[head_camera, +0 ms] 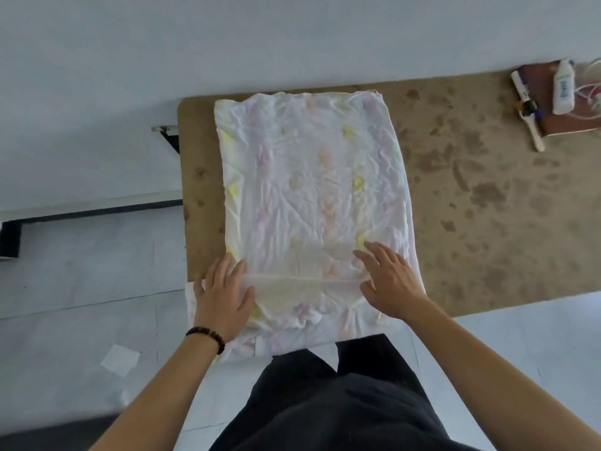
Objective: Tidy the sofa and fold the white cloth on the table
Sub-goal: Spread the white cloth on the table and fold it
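White cloth [312, 177] with faint pink and yellow print lies lengthwise on the brown table [487, 206], already narrowed to a long rectangle. Its near end spills over the table edge toward the person — likely laid flat so creases can be pressed out before the next fold. Both hands rest on that near part, gripping nothing. The left hand [224, 294], a bead bracelet [208, 335] at its wrist, lies flat with straight fingers on the cloth's left border. The right hand [390, 284] presses palm-down, fingers spread, near the right border — a smoothing hold, by my reading.
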A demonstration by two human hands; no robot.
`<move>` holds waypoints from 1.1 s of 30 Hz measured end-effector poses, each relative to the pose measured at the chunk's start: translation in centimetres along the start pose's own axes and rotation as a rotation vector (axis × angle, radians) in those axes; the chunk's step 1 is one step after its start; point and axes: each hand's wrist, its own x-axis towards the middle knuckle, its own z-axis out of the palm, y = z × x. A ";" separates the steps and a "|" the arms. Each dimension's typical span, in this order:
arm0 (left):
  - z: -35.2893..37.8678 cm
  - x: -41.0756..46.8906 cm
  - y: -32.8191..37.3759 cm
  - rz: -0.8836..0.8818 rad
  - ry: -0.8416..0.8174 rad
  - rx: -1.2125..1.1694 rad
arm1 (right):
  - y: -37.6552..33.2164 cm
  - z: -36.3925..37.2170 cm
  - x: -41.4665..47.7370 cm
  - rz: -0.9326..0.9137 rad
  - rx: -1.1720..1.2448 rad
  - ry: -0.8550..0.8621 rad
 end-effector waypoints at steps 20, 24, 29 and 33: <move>4.8 -19.0 3.8 -0.523 0.165 0.316 | 4.5 -0.3 -3.1 -0.431 -0.412 0.155; 9.1 -23.0 8.1 -0.583 0.072 0.364 | 7.1 1.3 -3.4 -0.502 -0.506 0.097; 14.6 -25.1 14.5 -0.663 0.034 0.168 | 9.0 2.5 -4.3 -0.489 -0.381 0.075; 17.9 -25.4 16.9 -0.690 -0.029 -0.027 | 8.6 2.2 -4.7 -0.492 -0.318 0.079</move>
